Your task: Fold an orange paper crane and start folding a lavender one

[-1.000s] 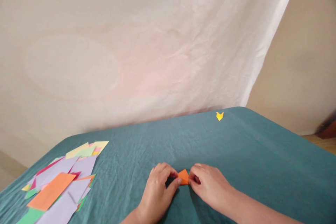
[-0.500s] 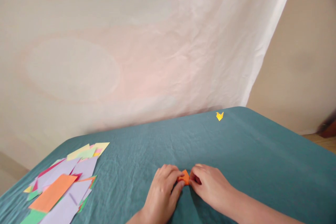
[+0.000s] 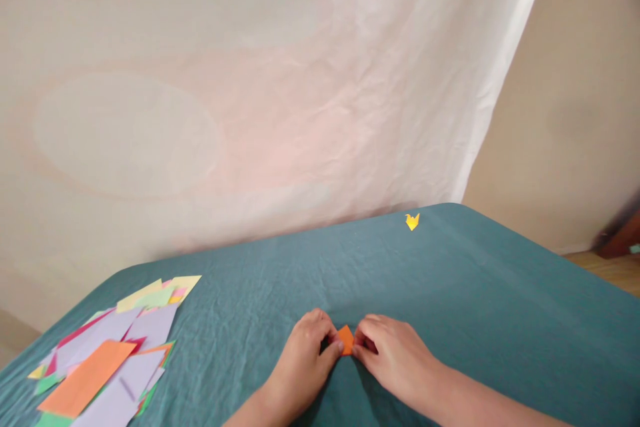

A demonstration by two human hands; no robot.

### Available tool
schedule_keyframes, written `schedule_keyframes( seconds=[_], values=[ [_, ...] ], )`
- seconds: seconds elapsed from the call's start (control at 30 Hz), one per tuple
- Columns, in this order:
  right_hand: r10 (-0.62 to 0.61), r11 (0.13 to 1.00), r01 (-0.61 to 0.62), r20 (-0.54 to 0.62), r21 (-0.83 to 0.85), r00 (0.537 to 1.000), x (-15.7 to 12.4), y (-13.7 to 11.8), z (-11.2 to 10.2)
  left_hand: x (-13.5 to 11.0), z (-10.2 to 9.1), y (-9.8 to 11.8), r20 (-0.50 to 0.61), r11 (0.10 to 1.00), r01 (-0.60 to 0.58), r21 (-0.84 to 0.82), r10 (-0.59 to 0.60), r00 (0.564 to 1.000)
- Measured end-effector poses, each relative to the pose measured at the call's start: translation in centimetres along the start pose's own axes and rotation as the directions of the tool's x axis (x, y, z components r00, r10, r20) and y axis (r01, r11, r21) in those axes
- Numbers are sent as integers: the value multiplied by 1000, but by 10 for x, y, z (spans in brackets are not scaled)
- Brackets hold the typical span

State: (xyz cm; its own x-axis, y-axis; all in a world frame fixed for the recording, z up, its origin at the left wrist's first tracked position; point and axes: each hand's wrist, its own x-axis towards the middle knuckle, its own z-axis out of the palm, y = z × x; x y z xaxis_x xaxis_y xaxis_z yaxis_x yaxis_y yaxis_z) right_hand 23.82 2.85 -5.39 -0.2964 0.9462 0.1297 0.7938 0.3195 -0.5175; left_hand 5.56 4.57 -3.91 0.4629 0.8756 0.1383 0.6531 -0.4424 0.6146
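A small folded piece of orange paper (image 3: 346,340) is held between my two hands at the front middle of the table. My left hand (image 3: 307,360) pinches its left edge between thumb and fingers. On the opposite side, my right hand (image 3: 393,353) grips the right edge with thumb and fingertips. The paper shows a pointed top; its side edges are covered by my fingertips.
A teal cloth (image 3: 250,280) covers the table. At the left lies a loose pile of coloured paper sheets (image 3: 110,347), with an orange sheet (image 3: 87,377) on top. A yellow folded paper crane (image 3: 412,221) stands near the far edge, before a hanging pale sheet (image 3: 300,113).
My left fingers have drawn back from over the orange paper to its left edge, showing more of its face. The whole view has shifted slightly, with things now further left.
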Motion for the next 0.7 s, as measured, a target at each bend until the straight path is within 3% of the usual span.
schedule_keyframes(
  seconds=[0.7],
  values=[
    [26,1000,-26,-4,0,1000,1,1,3,-1,5,-8,8,997,-2,71,1,1000]
  ],
)
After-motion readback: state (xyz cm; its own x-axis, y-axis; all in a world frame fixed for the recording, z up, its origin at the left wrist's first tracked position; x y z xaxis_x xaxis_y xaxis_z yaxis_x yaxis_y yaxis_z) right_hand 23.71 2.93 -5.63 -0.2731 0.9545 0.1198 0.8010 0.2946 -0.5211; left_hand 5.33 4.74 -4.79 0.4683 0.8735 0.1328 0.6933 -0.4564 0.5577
